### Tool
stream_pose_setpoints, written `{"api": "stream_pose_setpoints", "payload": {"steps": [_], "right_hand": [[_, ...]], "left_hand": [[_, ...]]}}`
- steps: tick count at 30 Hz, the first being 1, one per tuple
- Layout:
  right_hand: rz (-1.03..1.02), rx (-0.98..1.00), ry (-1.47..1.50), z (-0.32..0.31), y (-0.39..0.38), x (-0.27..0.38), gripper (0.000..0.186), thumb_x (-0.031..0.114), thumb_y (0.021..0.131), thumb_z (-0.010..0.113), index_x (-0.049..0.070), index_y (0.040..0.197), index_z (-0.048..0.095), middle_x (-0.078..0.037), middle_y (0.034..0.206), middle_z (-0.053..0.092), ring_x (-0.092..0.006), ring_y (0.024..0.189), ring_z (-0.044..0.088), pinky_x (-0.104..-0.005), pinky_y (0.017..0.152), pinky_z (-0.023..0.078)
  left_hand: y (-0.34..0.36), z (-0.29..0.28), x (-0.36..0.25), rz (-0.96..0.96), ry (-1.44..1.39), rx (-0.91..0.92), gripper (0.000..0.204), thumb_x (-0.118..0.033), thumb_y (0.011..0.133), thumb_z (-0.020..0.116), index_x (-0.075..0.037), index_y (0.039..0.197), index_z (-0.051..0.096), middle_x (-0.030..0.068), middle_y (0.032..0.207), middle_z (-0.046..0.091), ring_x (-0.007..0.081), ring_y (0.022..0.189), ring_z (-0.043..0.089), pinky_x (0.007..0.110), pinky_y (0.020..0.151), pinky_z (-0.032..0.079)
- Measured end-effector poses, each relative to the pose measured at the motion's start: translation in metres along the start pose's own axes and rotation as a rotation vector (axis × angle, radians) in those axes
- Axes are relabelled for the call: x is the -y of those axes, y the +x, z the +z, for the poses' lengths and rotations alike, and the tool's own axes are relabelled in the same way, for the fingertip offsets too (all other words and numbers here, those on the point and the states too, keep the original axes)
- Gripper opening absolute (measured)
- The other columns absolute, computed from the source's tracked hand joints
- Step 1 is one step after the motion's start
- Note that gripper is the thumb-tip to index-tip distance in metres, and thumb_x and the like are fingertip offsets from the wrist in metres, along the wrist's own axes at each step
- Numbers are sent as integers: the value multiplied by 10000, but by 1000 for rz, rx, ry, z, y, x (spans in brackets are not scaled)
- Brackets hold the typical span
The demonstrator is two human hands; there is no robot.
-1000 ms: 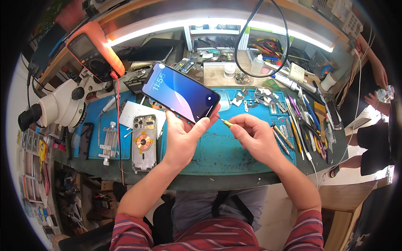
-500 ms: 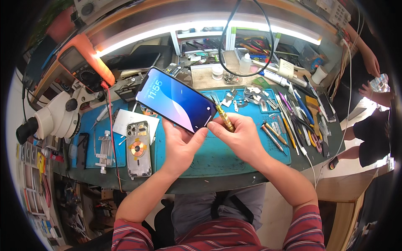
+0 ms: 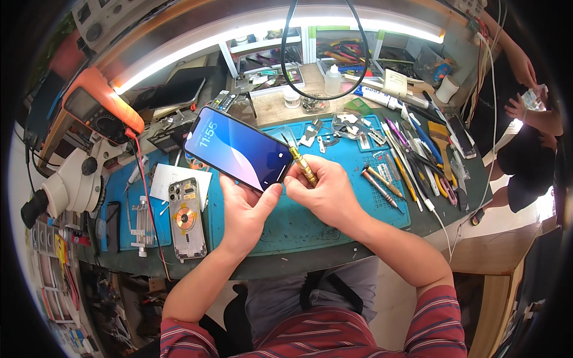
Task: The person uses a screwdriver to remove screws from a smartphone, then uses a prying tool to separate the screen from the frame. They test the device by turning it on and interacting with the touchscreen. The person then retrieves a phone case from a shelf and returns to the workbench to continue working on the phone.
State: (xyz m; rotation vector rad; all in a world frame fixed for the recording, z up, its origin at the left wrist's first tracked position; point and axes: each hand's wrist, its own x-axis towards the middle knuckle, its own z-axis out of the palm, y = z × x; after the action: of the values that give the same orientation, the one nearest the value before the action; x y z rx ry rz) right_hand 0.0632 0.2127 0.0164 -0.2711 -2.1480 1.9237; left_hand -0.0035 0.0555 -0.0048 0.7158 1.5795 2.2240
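My left hand (image 3: 245, 212) grips a phone (image 3: 230, 146) from below, its lit screen up and tilted. My right hand (image 3: 319, 197) is closed on a gold screwdriver (image 3: 305, 167), tip pointing up beside the phone's lower end, with my fingers against that corner. Below the phone, a detached phone back housing (image 3: 188, 235) with a copper coil lies on the bench, next to a white sheet (image 3: 164, 179). Small metal parts (image 3: 308, 137) lie on the blue mat (image 3: 304, 235) beyond my hands.
At left stand a microscope (image 3: 65, 182), an orange multimeter (image 3: 110, 107) and a clamp fixture (image 3: 143, 227). Many tools (image 3: 418, 149) crowd the right side. A hanging black cable loop (image 3: 362, 42) fronts the back shelves. Another person's arms (image 3: 525, 71) show at far right.
My right hand has swung the screwdriver from lying sideways to pointing upward against the phone's end. The phone has shifted slightly left. The view has also moved.
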Motion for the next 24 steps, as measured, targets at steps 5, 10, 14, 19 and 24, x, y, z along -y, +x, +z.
{"api": "stream_pose_setpoints", "payload": {"steps": [5, 10, 14, 19, 24], "right_hand": [[-35, -16, -1, 2, 1, -5, 114, 118, 860, 699, 32, 831, 630, 23, 708, 531, -73, 616, 471, -253, 550, 394], [-495, -156, -346, 5, 2, -9, 109, 79, 799, 708, 45, 827, 608, -73, 780, 571, -205, 623, 565, -340, 547, 473], [-754, -190, -564, 3, 3, -14, 196, 73, 730, 744, 71, 851, 590, -73, 807, 566, -241, 666, 609, -362, 547, 503], [-934, -167, -786, -3, 1, -5, 242, 47, 694, 795, 68, 876, 637, -57, 764, 574, -206, 618, 599, -328, 519, 486], [-648, -148, -559, -6, 0, -16, 235, 182, 819, 765, 82, 991, 640, -62, 851, 606, -244, 713, 650, -339, 592, 515]], "left_hand": [[1, 2, 0, -19, -93, -33, 645, 69, 917, 649, -29, 1401, 234, 120, 1304, 517, 181, 1206, 564, 333, 1011, 478], [0, 3, -1, -73, -167, -47, 623, 76, 914, 652, -33, 1387, 260, 117, 1297, 528, 177, 1193, 575, 334, 1010, 484], [-1, 1, -1, -71, -187, -45, 617, 79, 913, 653, -37, 1381, 267, 123, 1290, 532, 177, 1182, 582, 336, 1005, 491], [-3, -3, -4, -95, -178, -28, 606, 87, 920, 637, -39, 1380, 263, 136, 1278, 546, 188, 1152, 605, 345, 980, 515], [5, 7, -12, -75, -197, -31, 582, 76, 941, 608, -38, 1380, 241, 172, 1308, 550, 249, 1181, 622, 389, 1010, 530]]}}
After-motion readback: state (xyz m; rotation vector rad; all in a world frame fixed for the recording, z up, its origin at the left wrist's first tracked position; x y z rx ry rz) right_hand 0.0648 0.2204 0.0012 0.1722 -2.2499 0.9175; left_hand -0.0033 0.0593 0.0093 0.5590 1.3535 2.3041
